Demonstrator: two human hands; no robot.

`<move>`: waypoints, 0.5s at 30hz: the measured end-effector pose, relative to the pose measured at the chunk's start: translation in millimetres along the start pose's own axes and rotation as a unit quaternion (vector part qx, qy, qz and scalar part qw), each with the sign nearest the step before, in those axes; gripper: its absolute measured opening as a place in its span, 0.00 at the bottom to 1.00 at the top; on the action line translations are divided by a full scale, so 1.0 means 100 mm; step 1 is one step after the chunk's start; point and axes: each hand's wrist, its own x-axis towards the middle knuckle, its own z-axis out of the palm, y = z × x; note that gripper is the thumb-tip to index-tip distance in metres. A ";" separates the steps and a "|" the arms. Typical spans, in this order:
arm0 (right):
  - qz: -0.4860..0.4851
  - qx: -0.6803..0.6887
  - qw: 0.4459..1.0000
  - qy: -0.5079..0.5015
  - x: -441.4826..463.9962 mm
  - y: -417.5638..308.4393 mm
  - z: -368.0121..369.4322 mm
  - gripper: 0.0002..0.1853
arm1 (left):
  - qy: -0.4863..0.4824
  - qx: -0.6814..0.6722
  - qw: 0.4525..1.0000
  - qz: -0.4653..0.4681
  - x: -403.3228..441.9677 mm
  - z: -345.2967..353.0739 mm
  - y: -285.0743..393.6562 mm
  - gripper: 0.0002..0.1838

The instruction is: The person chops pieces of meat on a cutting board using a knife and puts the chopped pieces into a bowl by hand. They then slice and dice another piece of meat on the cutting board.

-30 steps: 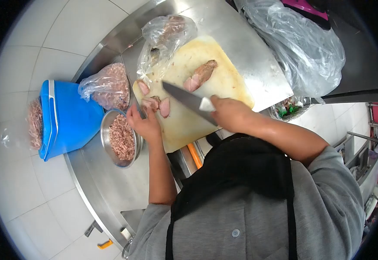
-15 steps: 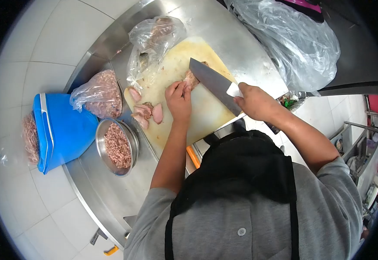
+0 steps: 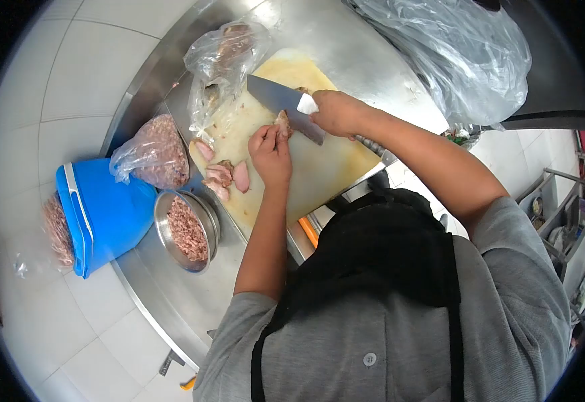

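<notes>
My right hand (image 3: 338,112) is closed around the handle end of a broad kitchen knife (image 3: 270,94), where something white shows beside the fingers. The blade lies across a yellowed cutting board (image 3: 312,175), its tip toward the upper left. My left hand (image 3: 270,155) pinches a small piece of meat (image 3: 283,123) close to the blade. Another bit of meat is mostly hidden behind the knife. Left of my left hand, several cut slices of meat (image 3: 219,174) lie on the board, with one pink slice (image 3: 241,177) nearest the wrist.
A clear plastic bag with meat (image 3: 233,43) overlaps the board's upper left edge. Further left are a bag of minced meat (image 3: 161,151), a steel bowl of mince (image 3: 186,231) and a blue cooler box (image 3: 111,214). A large plastic bag (image 3: 456,60) fills the upper right.
The knife and my right hand have moved left and up across the board. My left hand still pinches meat and has shifted slightly left. The camera view has shifted a little.
</notes>
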 end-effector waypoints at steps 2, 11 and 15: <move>-0.011 0.026 1.000 0.001 -0.09 0.07 -0.01 0.21 | -0.017 -0.016 1.000 -0.014 0.02 -0.04 0.01 0.10; 0.071 -0.003 0.994 -0.085 -0.42 0.43 0.02 0.23 | -0.015 -0.097 0.994 -0.050 0.03 -0.05 -0.18 0.08; 0.022 -0.005 0.998 -0.060 -0.07 0.51 0.10 0.23 | -0.009 -0.101 0.991 -0.091 0.02 -0.04 -0.16 0.09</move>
